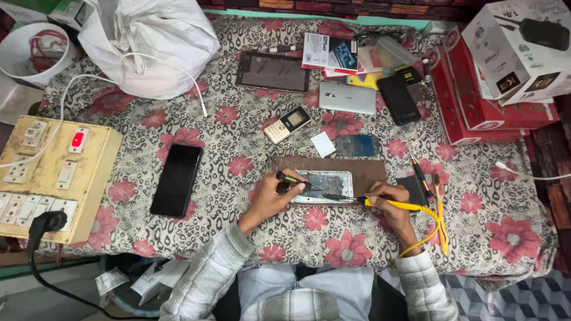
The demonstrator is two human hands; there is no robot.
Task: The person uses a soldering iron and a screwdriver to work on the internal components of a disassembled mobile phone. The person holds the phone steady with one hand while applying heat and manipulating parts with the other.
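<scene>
Opened phone (324, 186), silvery, scuffed, on brown board (369, 169)

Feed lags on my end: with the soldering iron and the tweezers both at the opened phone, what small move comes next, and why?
Probably ease the soldering iron tip a touch left onto the spot the tweezers point at. The right hand holds its tip at the opened phone edge, and the left hand steadies the tweezers over the board.
</scene>
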